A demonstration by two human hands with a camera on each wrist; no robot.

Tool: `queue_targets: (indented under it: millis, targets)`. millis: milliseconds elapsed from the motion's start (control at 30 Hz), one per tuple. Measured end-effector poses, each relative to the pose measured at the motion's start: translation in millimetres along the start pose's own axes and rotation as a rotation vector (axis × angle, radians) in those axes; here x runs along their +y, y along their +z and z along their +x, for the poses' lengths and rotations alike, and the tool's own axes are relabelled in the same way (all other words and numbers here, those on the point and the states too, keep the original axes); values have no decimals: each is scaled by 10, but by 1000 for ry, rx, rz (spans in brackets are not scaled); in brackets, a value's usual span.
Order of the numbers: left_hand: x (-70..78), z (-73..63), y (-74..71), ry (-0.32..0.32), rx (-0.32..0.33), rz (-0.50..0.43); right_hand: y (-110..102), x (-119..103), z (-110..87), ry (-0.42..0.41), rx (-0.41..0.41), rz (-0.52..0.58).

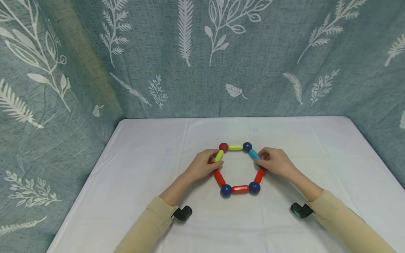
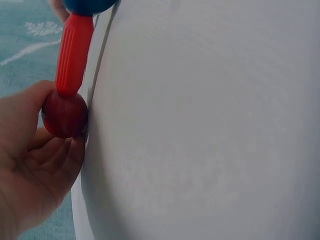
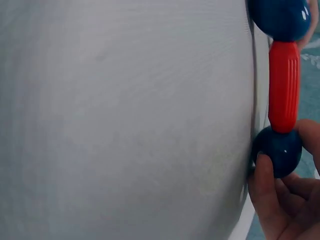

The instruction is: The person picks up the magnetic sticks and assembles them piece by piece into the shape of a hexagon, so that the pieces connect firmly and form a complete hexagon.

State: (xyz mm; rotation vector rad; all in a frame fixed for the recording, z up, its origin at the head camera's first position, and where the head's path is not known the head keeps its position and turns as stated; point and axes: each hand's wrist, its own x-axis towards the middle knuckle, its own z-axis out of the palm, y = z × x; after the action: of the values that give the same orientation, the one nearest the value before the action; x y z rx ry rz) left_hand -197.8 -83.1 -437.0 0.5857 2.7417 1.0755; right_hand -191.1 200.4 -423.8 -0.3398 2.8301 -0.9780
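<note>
A closed ring of coloured rods and balls lies on the table, roughly hexagonal. My left hand pinches a red ball at the ring's left corner, where a red rod meets a yellow-green rod. At the right corner, a blue ball is between the thumb and fingers of my right hand. A light blue rod and a red rod join there. Both held balls are mostly hidden in the head view.
The ring's far side has a red ball, a yellow-green rod and a blue ball. Nearer are two blue balls joined by a red rod. A white cloth covers the table; patterned curtains hang behind.
</note>
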Motion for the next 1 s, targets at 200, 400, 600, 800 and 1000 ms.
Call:
queue_targets:
  millis: [200,400,600,800,1000]
  targets:
    - [25,4,-15,13,-1,53,-20,40,-13,-62,13,-34]
    - [-23,-127,-144,93,-72,12,-39,120,-154,-241,-14,-16]
    - [-90,-157,-179,173,-81,-1,-22,164,-209,-287,-22,25]
    - [-77,-109,-149,155,-30,13,-7,137,-153,-283,7,47]
    - [-38,-80,-92,128,25,39,-9,155,-108,-278,18,49]
